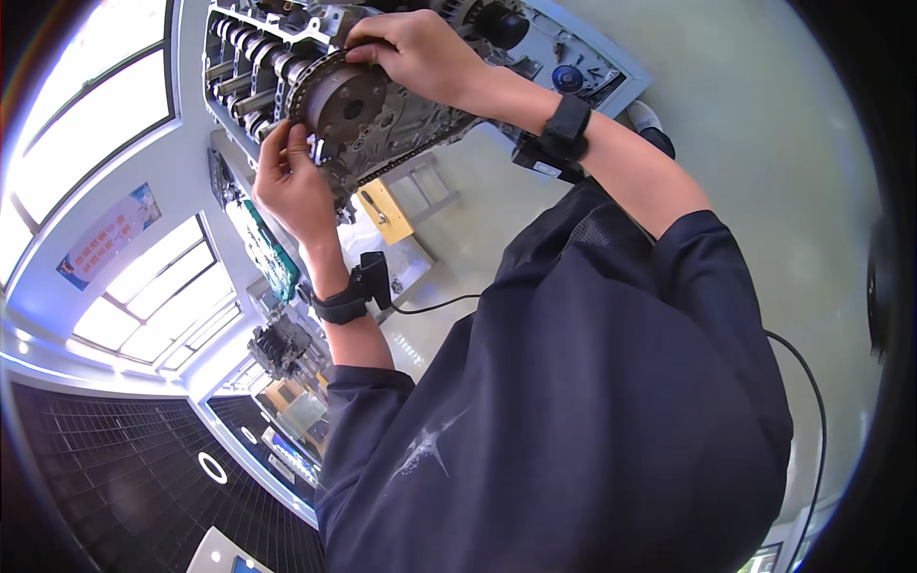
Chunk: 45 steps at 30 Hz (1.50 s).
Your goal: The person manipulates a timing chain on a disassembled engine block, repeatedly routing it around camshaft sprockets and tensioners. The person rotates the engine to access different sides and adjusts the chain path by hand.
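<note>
Grey-brown, the sprocket (pixel 336 103) stands at the engine's (pixel 413 122) edge. Our left hand (pixel 294 186) pinches its lower-left rim, our arched right hand (pixel 420 57) its top.

The left hand (pixel 294 189) and right hand (pixel 415 57) grip a round sprocket (pixel 344 103) on an engine (pixel 409 124).

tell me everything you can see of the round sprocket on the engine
The sprocket is a thick, round, brownish-grey disc, metal by its look, with small dark holes in its face. A dark chain runs along its visible left rim. It stands on edge at the end of the engine. The left hand has fingers at its lower left edge, the right hand at its top; exactly what they pinch is unclear.
</note>
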Tool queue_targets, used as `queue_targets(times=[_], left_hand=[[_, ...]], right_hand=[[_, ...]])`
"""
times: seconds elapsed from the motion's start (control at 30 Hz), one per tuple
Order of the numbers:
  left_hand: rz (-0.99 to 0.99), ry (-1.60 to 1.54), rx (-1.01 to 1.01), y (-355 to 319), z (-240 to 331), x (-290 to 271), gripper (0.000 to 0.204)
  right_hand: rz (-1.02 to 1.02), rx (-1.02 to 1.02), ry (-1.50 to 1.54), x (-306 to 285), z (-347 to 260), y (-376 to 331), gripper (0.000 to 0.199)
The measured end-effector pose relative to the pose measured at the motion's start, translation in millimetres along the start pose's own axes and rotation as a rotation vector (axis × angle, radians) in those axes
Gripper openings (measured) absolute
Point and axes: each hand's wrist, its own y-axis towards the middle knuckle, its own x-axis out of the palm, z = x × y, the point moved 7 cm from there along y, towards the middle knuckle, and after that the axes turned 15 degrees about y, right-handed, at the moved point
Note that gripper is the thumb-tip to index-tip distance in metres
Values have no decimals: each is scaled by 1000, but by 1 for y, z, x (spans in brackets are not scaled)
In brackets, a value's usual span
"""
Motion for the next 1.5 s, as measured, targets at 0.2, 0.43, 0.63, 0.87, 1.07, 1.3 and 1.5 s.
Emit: queue_targets(times=[0.2, 0.43, 0.63, 0.87, 1.07, 1.3, 1.5], left_hand=[[99, 31, 61, 5, 8, -10, 15], [-41, 6, -38, 1, -1, -4, 17], [47, -42, 139, 1, 8, -2, 14], [76, 12, 135, -5, 5, -1, 12], [207, 137, 174, -18, -13, -36, 22], [129, 88, -158, -61, -84, -47, 16], [260, -15, -127, -75, -89, -44, 21]], right_hand=[[80, 22, -100, -4, -5, 0, 15], [28, 0, -167, -5, -9, 0, 15], [-7, -124, -252, -2, -10, -1, 13], [64, -147, -315, 3, -8, -12, 16], [40, 116, -54, -2, 16, -16, 21], [-230, 68, -329, -4, 7, -4, 17], [-371, 2, -449, 5, -1, 0, 19]])
